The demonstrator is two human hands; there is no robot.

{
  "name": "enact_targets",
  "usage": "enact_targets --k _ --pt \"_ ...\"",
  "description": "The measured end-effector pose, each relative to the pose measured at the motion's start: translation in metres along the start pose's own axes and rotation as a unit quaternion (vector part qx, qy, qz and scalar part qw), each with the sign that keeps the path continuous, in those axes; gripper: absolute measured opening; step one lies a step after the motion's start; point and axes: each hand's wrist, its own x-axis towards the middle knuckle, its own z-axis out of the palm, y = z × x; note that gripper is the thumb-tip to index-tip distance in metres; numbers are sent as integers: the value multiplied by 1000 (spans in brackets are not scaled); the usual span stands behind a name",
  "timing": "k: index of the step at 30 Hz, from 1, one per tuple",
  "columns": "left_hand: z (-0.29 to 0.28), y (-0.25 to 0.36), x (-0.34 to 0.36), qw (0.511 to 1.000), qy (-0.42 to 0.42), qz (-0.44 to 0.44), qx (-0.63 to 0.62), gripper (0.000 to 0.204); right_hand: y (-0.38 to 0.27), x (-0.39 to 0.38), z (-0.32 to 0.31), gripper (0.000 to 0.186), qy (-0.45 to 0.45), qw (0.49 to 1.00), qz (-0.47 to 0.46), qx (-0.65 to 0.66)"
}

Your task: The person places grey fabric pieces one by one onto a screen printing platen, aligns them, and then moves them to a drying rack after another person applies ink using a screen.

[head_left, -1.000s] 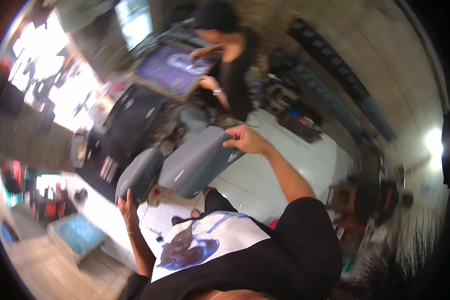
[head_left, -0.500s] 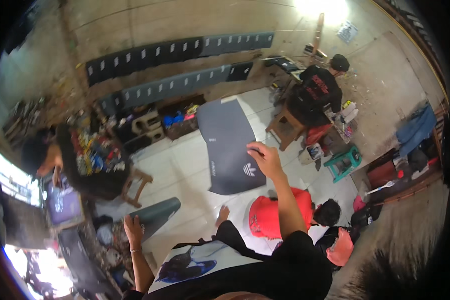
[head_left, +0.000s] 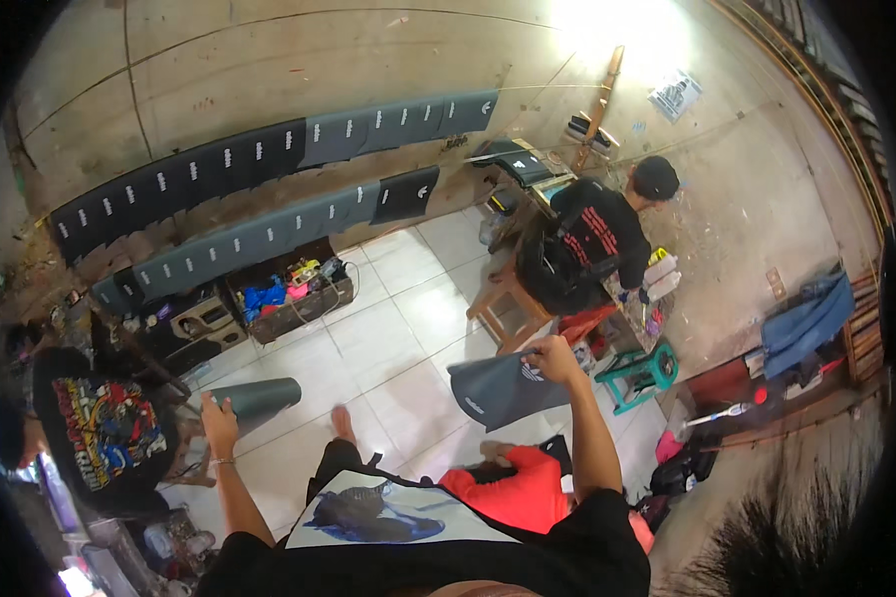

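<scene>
My left hand (head_left: 219, 426) grips a dark slate-grey sheet (head_left: 267, 402), which is curved and juts out to the right of my fingers. My right hand (head_left: 558, 360) pinches a second grey sheet (head_left: 493, 396) by its upper right corner; it sags in a curve and bears white printed marks. The two sheets are apart, held out on either side of my body over white floor tiles (head_left: 400, 333).
Grey and black panels (head_left: 199, 164) hang in two wall rows above crates (head_left: 291, 294). One co-worker (head_left: 110, 433) is at left, another (head_left: 597, 239) sits on a wooden stool at right, and one in red (head_left: 508, 493) is low below my right hand, near a green stool (head_left: 637, 373).
My view has swung from the bright window side toward the panel wall. Since half a second ago the right sheet has gone from broadly spread to sagging, shifting lower and rightward. Both hands still hold sheets.
</scene>
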Motion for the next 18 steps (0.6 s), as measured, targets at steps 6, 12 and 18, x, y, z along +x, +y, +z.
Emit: enact_targets --k 6,12,18 --pt "92 78 109 994 -47 -81 -49 40 94 123 -22 14 31 996 87 12" --pt "222 29 190 985 90 63 136 41 109 302 -135 7 136 961 39 240" --pt "218 186 247 969 -56 -238 43 44 142 471 -256 18 264 936 -39 230"
